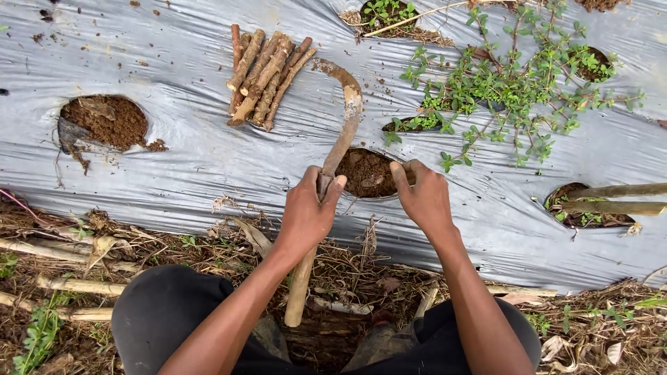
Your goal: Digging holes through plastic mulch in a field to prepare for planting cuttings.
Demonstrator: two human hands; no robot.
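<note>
My left hand [306, 210] grips the wooden handle of a curved sickle [340, 142], whose rusty blade arcs up over the silver plastic sheet [208, 167]. My right hand [422, 196] rests at the right rim of a soil-filled hole [366, 173] in the sheet, fingers curled on a small brown piece that I cannot make out. A bundle of several short brown stem cuttings [264, 78] lies on the sheet above the hole, to the left of the blade.
Another open soil hole [108, 121] sits at the left. Green weeds [511, 87] spread over the sheet at upper right. Bamboo poles [615, 198] lie at the right edge. Dry stalks and straw [83, 278] cover the ground near my knees.
</note>
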